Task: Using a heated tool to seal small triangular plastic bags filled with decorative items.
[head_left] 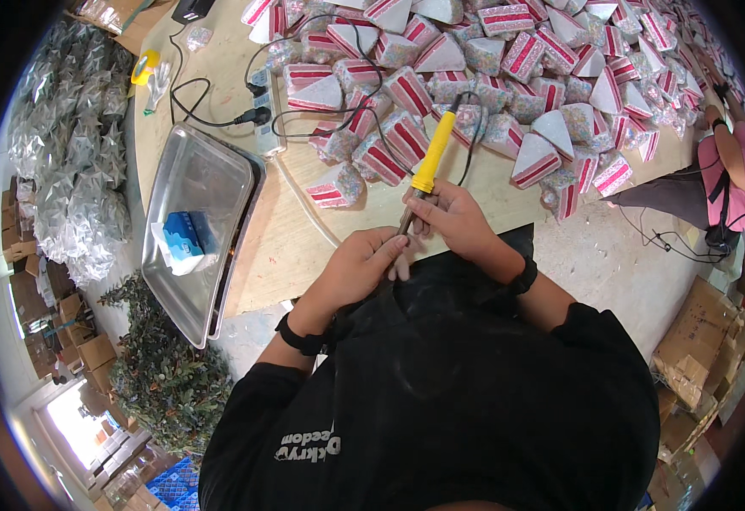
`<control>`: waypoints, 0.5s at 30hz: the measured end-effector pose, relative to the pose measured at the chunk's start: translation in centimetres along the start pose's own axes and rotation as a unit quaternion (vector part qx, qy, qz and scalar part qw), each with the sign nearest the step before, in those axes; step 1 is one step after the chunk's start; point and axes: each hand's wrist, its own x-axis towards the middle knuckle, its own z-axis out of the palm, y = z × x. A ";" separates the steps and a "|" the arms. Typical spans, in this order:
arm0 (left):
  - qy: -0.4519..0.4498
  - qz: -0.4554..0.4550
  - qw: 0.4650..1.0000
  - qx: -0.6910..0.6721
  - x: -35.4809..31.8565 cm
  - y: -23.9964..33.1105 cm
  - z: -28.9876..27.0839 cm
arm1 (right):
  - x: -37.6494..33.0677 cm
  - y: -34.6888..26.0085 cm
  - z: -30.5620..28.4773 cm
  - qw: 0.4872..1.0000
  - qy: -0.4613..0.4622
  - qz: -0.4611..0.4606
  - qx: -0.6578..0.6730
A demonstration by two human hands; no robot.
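My right hand (453, 217) grips a soldering iron (430, 157) with a yellow handle, just below the handle, its black cord running up over the table. My left hand (357, 268) is closed around the iron's lower metal end, thumb resting on the shaft; the tip is hidden by my fingers. Both hands sit at the near edge of a round wooden table (296, 238). A wedge-shaped, cake-slice-like packet with red and white stripes (335, 187) lies just beyond my hands.
A big heap of the same striped wedge packets (509, 77) covers the table's far side. A power strip (262, 106) with cables lies left of it. A metal tray (198, 221) holding a blue box sits at the left edge. Another person (734, 170) sits at the right. Cardboard boxes (704, 341) stand on the floor.
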 end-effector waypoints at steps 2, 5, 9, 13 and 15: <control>-0.012 0.006 1.000 0.002 0.1 -0.8 -0.3 | 0.1 0.1 0.2 1.000 -0.002 0.013 -0.008; -0.020 0.008 1.000 0.015 0.2 -1.0 -0.3 | 0.3 0.0 0.3 1.000 0.002 0.027 -0.006; -0.011 0.013 0.999 0.041 0.2 -0.9 -0.3 | 0.3 -0.3 0.3 0.999 0.006 0.026 -0.022; 0.004 0.043 0.993 0.106 0.2 -0.8 -0.3 | 0.3 -0.1 0.2 0.999 0.011 0.033 -0.028; 0.009 0.046 0.993 0.104 0.2 -0.9 -0.3 | 0.3 -0.2 0.3 0.999 0.010 0.028 -0.021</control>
